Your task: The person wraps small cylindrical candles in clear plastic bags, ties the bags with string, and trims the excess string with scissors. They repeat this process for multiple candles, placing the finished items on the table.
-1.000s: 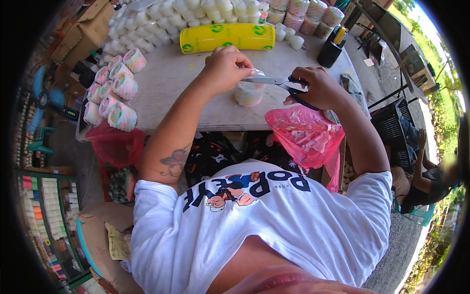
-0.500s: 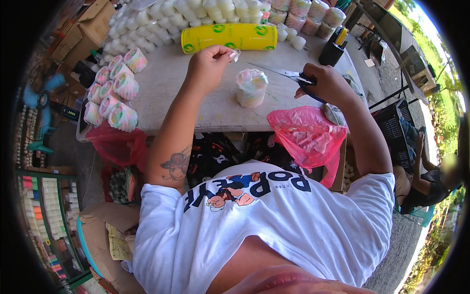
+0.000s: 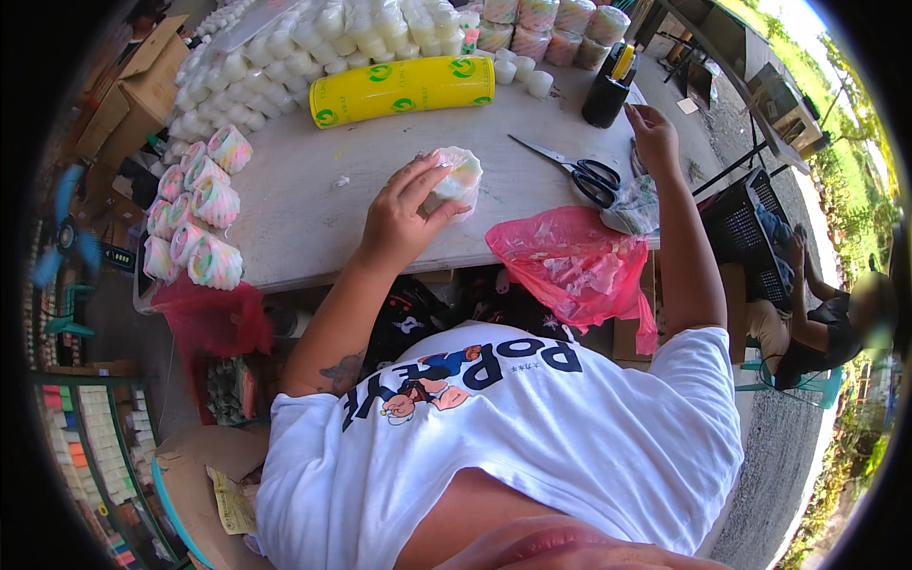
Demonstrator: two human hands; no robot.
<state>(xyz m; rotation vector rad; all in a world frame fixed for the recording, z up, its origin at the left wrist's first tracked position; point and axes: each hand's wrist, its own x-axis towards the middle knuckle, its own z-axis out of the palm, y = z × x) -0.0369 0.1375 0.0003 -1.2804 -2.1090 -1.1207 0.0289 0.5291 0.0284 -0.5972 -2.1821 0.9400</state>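
Observation:
My left hand (image 3: 404, 209) is closed round a short pastel pink, yellow and green cylinder (image 3: 463, 179) in clear film, standing on the table. My right hand (image 3: 654, 138) is beside a black upright holder (image 3: 605, 93) with a yellow item in its top. Its fingers are drawn together near the holder's side; whatever they pinch, if anything, is too small to make out. Black-handled scissors (image 3: 581, 174) lie on the table between my hands, partly opened. Their handles are close to a crumpled greyish cloth (image 3: 632, 204).
Several similar pastel pieces (image 3: 215, 204) are grouped at the left. A yellow printed roll of wrap (image 3: 404, 92) lies behind, before stacked white cups (image 3: 285, 62). A pink plastic bag (image 3: 579, 261) hangs at the table's front edge. Another person (image 3: 807, 323) sits at far right.
My right hand has put the scissors on the table and moved right to the black holder. The left hand has let go of the scrap of film and grasped the pastel cylinder.

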